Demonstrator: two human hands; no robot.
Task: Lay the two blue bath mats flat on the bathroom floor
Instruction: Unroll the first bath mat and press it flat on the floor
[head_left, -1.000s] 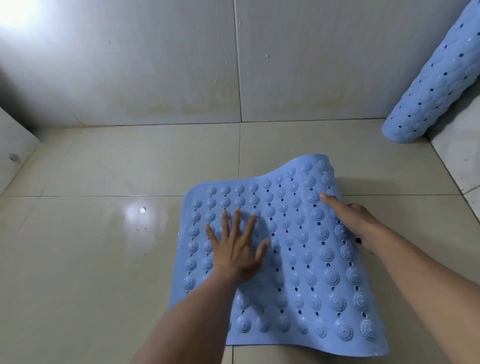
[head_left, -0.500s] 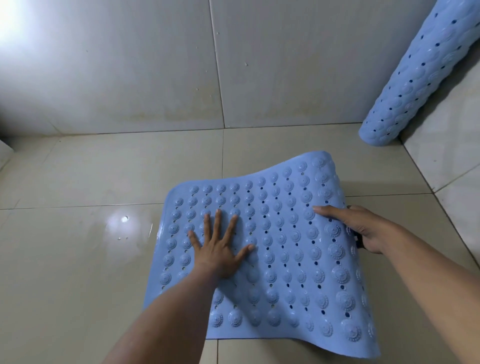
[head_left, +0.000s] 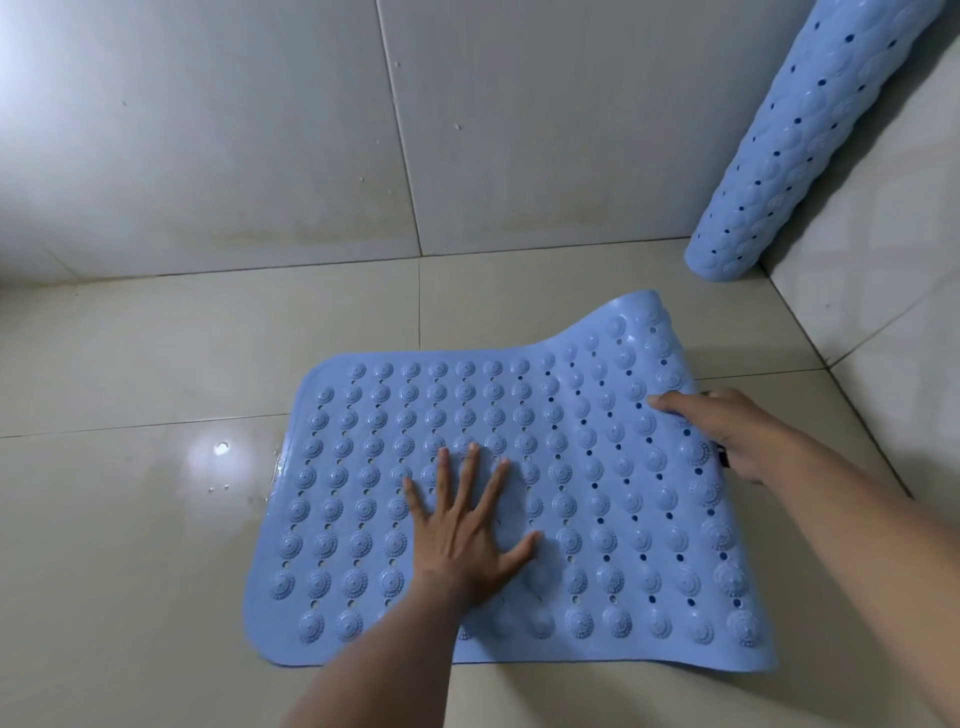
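A blue bath mat (head_left: 363, 467) with raised studs and small holes lies unrolled on the tiled floor. Its left part is flat; its far right corner curls up off the tiles. My left hand (head_left: 467, 530) presses palm-down on the mat's middle, fingers spread. My right hand (head_left: 727, 431) grips the mat's right edge, thumb on top and fingers under it. A second blue bath mat (head_left: 810, 140), rolled into a tube, leans in the right corner against the wall.
Beige floor tiles (head_left: 130, 545) shine wet left of the mat, with a light glare and a few droplets. Grey wall tiles (head_left: 260, 130) close the far side, and a lighter wall (head_left: 883, 322) runs along the right.
My left hand has slid a little nearer on the mat, and more of the mat's left part now lies flat. The view has shifted right, bringing the rolled mat closer in.
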